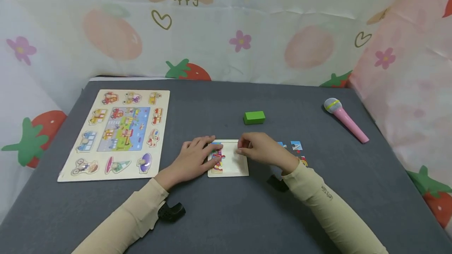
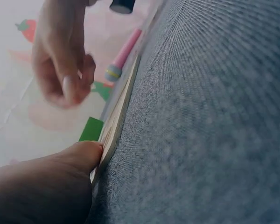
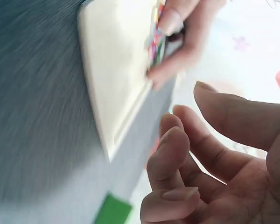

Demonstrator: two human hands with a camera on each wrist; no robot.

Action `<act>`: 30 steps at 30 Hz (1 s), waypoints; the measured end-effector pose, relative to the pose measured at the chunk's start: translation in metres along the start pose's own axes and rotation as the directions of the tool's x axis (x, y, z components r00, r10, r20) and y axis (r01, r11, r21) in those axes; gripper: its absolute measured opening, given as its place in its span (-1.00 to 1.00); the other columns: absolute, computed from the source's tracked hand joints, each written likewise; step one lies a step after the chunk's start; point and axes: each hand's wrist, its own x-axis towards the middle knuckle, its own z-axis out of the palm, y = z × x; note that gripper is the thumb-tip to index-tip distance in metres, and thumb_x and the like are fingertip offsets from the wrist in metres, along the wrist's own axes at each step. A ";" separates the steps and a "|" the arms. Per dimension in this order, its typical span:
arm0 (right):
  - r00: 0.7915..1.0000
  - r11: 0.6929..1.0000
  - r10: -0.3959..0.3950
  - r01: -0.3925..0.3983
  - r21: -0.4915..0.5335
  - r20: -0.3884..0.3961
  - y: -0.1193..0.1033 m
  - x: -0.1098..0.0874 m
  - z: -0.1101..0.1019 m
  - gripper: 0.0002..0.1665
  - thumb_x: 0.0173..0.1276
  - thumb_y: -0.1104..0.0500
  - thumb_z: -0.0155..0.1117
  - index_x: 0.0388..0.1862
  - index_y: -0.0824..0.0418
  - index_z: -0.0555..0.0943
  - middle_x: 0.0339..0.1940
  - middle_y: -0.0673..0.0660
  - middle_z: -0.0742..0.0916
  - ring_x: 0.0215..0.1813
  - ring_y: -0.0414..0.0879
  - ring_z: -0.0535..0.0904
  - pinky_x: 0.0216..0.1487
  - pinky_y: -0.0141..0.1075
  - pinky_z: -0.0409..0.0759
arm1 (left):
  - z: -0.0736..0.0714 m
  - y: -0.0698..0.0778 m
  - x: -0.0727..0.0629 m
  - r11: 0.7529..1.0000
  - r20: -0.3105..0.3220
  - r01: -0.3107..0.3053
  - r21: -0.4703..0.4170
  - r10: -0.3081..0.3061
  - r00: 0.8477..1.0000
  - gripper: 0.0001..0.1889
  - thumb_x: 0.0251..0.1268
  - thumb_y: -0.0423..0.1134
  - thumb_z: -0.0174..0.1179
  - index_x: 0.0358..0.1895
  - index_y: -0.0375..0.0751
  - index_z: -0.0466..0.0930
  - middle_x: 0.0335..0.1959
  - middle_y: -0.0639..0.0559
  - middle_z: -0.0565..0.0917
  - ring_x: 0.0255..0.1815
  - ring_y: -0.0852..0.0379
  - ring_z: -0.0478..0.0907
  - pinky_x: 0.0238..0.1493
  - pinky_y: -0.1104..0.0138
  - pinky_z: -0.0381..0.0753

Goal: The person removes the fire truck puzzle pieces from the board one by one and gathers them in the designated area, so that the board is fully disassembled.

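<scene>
A small pale wooden puzzle tray (image 1: 234, 167) lies on the dark grey table. Colourful joined puzzle pieces (image 1: 217, 162) fill its left side; the rest of its inside is bare. My left hand (image 1: 192, 162) rests over the tray's left edge, its fingers extended and touching the pieces. Above the tray's right side hovers my right hand (image 1: 266, 152), fingers loosely bent. In the right wrist view a gap shows between the thumb and fingers of that hand (image 3: 242, 182), with nothing held. Several loose puzzle pieces (image 1: 296, 146) lie beyond the right wrist, partly hidden by it.
A green block (image 1: 254, 118) stands behind the tray. The pink toy microphone (image 1: 349, 124) lies at the right rear. On the left is a large wooden picture puzzle board (image 1: 155, 103) with vehicle pieces. A printed cloth (image 1: 226, 22) hangs behind the table.
</scene>
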 end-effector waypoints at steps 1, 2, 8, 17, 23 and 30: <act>1.000 1.000 -0.001 0.001 0.003 0.008 -0.002 0.006 0.003 -0.89 0.35 0.10 0.27 -0.29 0.12 0.58 -0.42 -0.02 0.63 -0.45 -0.17 0.45 -0.39 -0.33 0.43 | 0.001 0.000 0.000 1.000 -0.007 0.008 -0.008 -0.008 1.000 -0.47 0.42 0.15 -0.02 0.36 0.06 0.37 0.43 -0.03 0.29 0.41 -0.03 0.21 0.18 -0.02 0.19; 1.000 1.000 -0.005 0.005 0.005 0.013 -0.003 0.011 0.006 -0.89 0.36 0.11 0.27 -0.28 0.13 0.58 -0.40 -0.02 0.63 -0.45 -0.18 0.45 -0.39 -0.33 0.43 | 0.001 0.000 0.001 1.000 -0.015 0.015 -0.016 -0.015 1.000 -0.46 0.41 0.16 -0.01 0.36 0.04 0.36 0.42 -0.04 0.31 0.40 -0.03 0.22 0.17 -0.02 0.20; 1.000 1.000 -0.016 0.017 -0.010 0.027 -0.010 0.034 0.021 -0.90 0.33 0.15 0.29 -0.22 0.13 0.64 -0.33 -0.01 0.68 -0.34 -0.18 0.51 -0.32 -0.33 0.48 | 0.002 0.000 0.002 0.999 -0.049 0.030 -0.029 -0.031 0.998 -0.37 0.37 0.16 0.06 0.40 -0.03 0.25 0.34 -0.05 0.39 0.35 -0.02 0.28 0.13 0.00 0.22; 1.000 1.000 -0.019 0.020 -0.017 0.025 -0.017 0.046 0.033 -0.90 0.29 0.20 0.32 -0.25 0.20 0.67 -0.41 0.02 0.69 -0.41 -0.19 0.52 -0.35 -0.37 0.47 | 0.003 0.000 0.001 1.000 -0.089 0.007 -0.022 -0.009 0.996 -0.38 0.34 0.12 0.12 0.36 -0.11 0.31 0.33 -0.07 0.38 0.35 -0.03 0.26 0.11 0.00 0.25; 1.000 1.000 -0.005 0.005 0.015 0.012 -0.019 0.044 0.035 -0.92 0.32 0.21 0.27 -0.28 0.20 0.65 -0.43 0.02 0.69 -0.45 -0.18 0.53 -0.39 -0.36 0.46 | 0.001 0.000 0.002 0.993 -0.083 0.044 -0.108 -0.053 0.995 -0.35 0.28 0.08 0.20 0.34 -0.19 0.35 0.36 -0.13 0.32 0.38 -0.11 0.17 0.12 -0.04 0.23; 1.000 0.999 0.022 -0.022 0.040 0.004 -0.021 0.041 0.036 -0.87 0.37 0.19 0.20 -0.31 0.18 0.67 -0.48 -0.01 0.68 -0.50 -0.18 0.50 -0.45 -0.35 0.43 | -0.001 0.001 0.002 0.983 -0.084 0.075 -0.166 -0.089 0.992 -0.35 0.22 0.02 0.28 0.32 -0.20 0.37 0.35 -0.16 0.31 0.38 -0.14 0.17 0.10 -0.05 0.23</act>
